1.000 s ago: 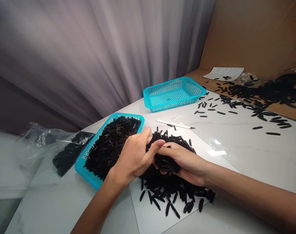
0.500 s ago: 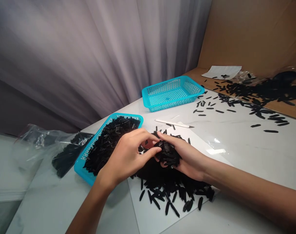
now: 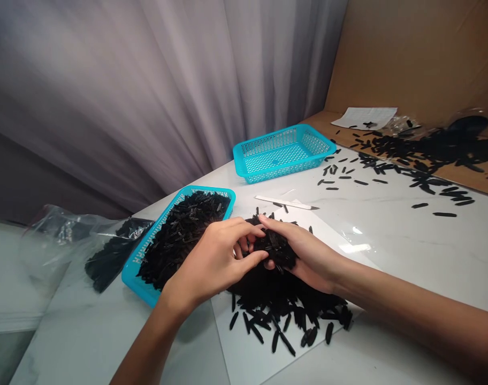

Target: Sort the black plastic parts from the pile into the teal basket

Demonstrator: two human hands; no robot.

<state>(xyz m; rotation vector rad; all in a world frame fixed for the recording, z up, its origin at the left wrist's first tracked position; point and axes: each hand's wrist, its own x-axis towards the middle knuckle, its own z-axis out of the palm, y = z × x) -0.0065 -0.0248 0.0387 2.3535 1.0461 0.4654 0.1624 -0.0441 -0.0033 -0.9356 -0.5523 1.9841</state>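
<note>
My right hand cups a bunch of small black plastic pieces just above a heap of the same pieces on a white sheet. My left hand faces it, fingers curled, thumb and fingertips pinching at the bunch in the right palm. Directly left of my hands stands a blue basket heaped with black pieces.
An empty blue basket stands further back. A white blade-like tool lies behind the heap. Loose black pieces spread over the right side and a cardboard edge, with a paper slip. Clear bags of pieces lie at left.
My right hand has lifted a handful out of the heap and turned palm up. My left hand's fingers moved in and now pinch at that handful.
</note>
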